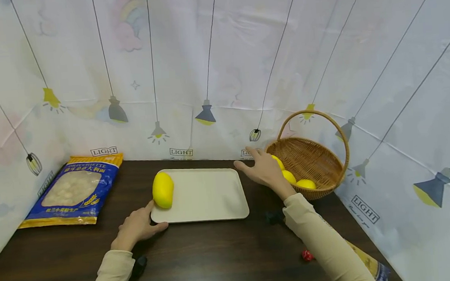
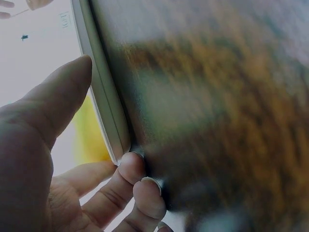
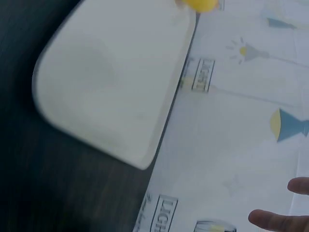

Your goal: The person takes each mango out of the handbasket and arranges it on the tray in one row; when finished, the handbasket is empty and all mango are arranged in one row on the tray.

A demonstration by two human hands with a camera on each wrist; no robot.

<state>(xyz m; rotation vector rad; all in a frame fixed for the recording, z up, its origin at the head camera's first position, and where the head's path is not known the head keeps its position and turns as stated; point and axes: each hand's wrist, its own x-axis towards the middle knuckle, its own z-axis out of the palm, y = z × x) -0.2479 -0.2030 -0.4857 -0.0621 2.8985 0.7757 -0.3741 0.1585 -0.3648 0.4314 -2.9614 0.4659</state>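
Note:
A cream tray (image 1: 209, 194) lies on the dark table, and a yellow mango (image 1: 163, 190) rests at its left end. My left hand (image 1: 137, 226) holds the tray's near left corner. In the left wrist view the thumb (image 2: 72, 94) is against the tray's rim and the other fingers bend at the corner. My right hand (image 1: 262, 169) is raised with spread fingers, between the tray and a wicker basket (image 1: 310, 160), and holds nothing. Several yellow lemons (image 1: 305, 184) sit in the basket's left and front side, partly hidden by that hand.
A blue and yellow bag of pasta (image 1: 72, 191) lies at the back left. Near the right sleeve are a small red item (image 1: 307, 255) and a partly hidden yellow and blue packet (image 1: 367, 259). A printed white curtain (image 1: 188, 73) borders the table.

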